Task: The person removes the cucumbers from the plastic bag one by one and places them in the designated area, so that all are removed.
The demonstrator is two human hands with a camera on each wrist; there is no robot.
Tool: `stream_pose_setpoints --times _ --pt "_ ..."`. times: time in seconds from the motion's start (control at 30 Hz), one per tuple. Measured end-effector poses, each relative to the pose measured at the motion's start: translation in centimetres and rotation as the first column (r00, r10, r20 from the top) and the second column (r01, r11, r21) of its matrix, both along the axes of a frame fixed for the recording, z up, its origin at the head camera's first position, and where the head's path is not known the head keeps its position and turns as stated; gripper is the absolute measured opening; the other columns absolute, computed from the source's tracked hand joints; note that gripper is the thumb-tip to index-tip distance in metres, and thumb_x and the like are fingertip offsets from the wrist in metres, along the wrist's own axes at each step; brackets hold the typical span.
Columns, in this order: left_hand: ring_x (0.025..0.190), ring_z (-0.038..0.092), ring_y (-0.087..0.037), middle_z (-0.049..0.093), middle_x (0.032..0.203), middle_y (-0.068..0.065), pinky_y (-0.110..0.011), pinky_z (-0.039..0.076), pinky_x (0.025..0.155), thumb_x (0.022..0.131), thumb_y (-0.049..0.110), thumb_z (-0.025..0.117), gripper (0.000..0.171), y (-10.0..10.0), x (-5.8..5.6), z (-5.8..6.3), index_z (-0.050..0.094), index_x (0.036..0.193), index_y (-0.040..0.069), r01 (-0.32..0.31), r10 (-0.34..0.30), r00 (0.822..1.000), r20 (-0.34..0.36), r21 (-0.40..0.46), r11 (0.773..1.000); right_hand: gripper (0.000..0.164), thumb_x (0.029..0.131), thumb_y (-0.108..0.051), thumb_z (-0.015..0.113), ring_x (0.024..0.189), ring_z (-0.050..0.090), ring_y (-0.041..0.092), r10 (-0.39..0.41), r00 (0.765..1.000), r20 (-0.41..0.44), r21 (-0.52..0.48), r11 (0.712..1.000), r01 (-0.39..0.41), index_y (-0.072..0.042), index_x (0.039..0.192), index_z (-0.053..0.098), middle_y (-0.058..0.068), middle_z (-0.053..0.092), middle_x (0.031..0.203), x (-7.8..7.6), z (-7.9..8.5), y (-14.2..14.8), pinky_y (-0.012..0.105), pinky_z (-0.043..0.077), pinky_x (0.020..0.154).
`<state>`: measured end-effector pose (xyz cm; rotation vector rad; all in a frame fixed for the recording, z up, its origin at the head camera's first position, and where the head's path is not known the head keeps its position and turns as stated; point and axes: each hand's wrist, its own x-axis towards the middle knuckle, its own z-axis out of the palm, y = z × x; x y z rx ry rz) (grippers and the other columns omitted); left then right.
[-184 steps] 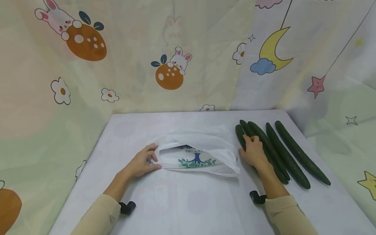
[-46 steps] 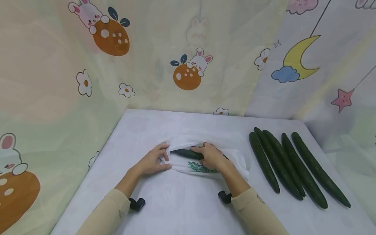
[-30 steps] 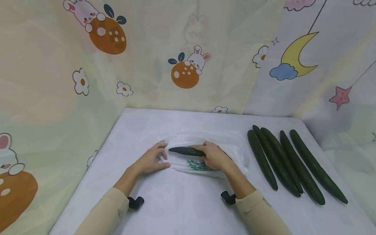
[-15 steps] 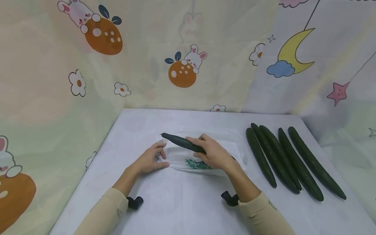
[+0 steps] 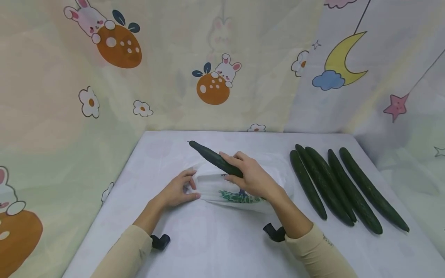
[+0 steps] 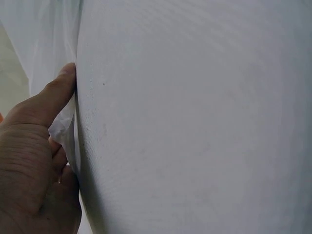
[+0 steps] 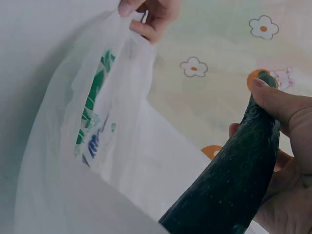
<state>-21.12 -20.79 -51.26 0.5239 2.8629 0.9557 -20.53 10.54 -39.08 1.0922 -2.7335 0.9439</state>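
My right hand (image 5: pixel 255 175) grips a dark green cucumber (image 5: pixel 213 157) near its right end. Thumb and fingers are wrapped round it, and it slants up to the left above a white plastic bag (image 5: pixel 208 191). The bag lies flat with its mouth partly parted, a green and blue tree print showing. At the bag's left edge my left hand (image 5: pixel 175 189) pinches the plastic; the right wrist view shows that same left hand (image 7: pixel 158 17) on the rim. In that view the cucumber (image 7: pixel 234 165) is clear of the bag (image 7: pixel 53 161).
Several more cucumbers (image 5: pixel 332 183) lie side by side on the right of the white-covered table (image 5: pixel 215 247). A patterned curtain (image 5: pixel 167 46) stands behind the table. Each wrist carries a small black camera mount (image 5: pixel 160 242).
Earlier my right hand touched the cucumbers at right, then held one in the bag's mouth. Over the last second it has lifted that cucumber up out of the bag. The left hand stays put.
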Motion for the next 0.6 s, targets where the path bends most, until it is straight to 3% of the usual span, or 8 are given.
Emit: stream_pose_setpoints --times 0.33,0.6 --pt "0.151 0.034 -0.039 0.04 0.161 -0.008 -0.057 0.032 0.12 0.083 0.036 0.086 0.027 0.2 0.2 0.2 0.062 0.089 0.026 -0.016 0.016 1.0 0.012 0.003 1.0 0.075 0.094 -0.019 0.077 0.094 0.056 0.019 -0.004 0.998 -0.057 -0.165 0.986 -0.006 -0.02 0.158 0.04 0.007 0.058 0.115 -0.3 1.7 0.0 0.032 0.055 0.079" --pt "0.15 0.035 -0.041 0.044 0.159 -0.01 -0.057 0.032 0.119 0.081 0.035 0.088 0.029 0.0 0.2 0.0 0.062 0.087 0.024 0.006 -0.005 1.0 -0.027 0.018 1.0 0.075 0.093 -0.012 0.077 0.101 0.058 0.021 0.006 0.983 -0.185 -0.353 0.933 -0.073 -0.013 0.158 0.04 0.011 0.059 0.121 -0.3 3.9 -0.2 0.035 0.062 0.08"
